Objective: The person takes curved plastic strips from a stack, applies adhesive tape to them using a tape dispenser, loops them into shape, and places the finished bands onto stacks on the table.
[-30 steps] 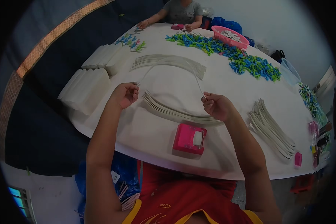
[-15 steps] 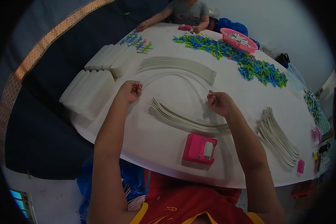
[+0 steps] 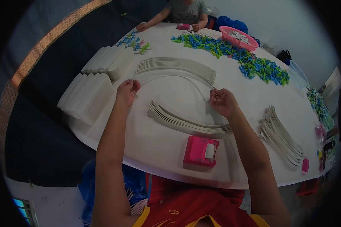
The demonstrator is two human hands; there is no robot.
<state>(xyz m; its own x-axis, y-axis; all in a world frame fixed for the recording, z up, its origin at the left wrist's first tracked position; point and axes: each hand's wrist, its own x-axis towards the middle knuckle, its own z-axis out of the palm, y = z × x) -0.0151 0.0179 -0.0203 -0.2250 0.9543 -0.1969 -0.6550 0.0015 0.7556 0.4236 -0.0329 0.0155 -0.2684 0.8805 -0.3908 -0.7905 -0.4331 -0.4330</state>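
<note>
A thin pale flexible strip (image 3: 172, 76) bows upward between my two hands. My left hand (image 3: 128, 92) pinches its left end, close to the left end of a row of similar curved strips (image 3: 174, 65) lying side by side. At the other end, my right hand (image 3: 222, 103) is closed on the strip, just below that row's right end. Nearer to me lies a second bundle of curved strips (image 3: 189, 120), partly behind my right forearm. A pink dispenser-like box (image 3: 197, 149) with a white roll sits in front of it.
Stacks of translucent white containers (image 3: 89, 96) stand at the left. Blue and green clips (image 3: 257, 68) are heaped along the far right, beside a pink basket (image 3: 238, 39). More strips (image 3: 278, 138) lie at right. A co-worker (image 3: 187, 13) sits across the white table (image 3: 147, 142).
The held strip has come closer to the upper row of strips, with both hands moving slightly forward. The whole view has shifted a little. The co-worker stays in about the same pose.
</note>
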